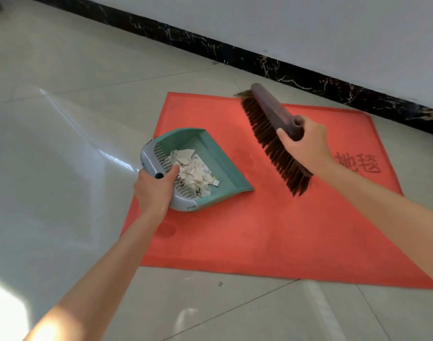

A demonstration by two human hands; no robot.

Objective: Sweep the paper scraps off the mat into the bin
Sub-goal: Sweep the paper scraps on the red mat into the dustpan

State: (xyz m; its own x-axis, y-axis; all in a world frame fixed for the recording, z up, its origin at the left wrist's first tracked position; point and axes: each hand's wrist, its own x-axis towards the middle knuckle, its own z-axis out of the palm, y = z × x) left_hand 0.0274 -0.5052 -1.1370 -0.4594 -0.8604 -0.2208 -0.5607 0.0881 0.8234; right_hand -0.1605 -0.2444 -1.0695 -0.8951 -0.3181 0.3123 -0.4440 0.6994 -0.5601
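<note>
A red mat lies on the tiled floor. A green and grey dustpan sits tilted over the mat's left part, with a pile of white paper scraps inside it. My left hand grips the dustpan's grey back edge by its handle stub. My right hand holds a brown brush head by its middle socket, raised over the mat with the bristles facing left toward the pan. No loose scraps show on the mat.
Pale glossy floor tiles surround the mat. A black marble skirting and white wall run along the far side. Dark characters are printed near the mat's right edge. No bin is in view.
</note>
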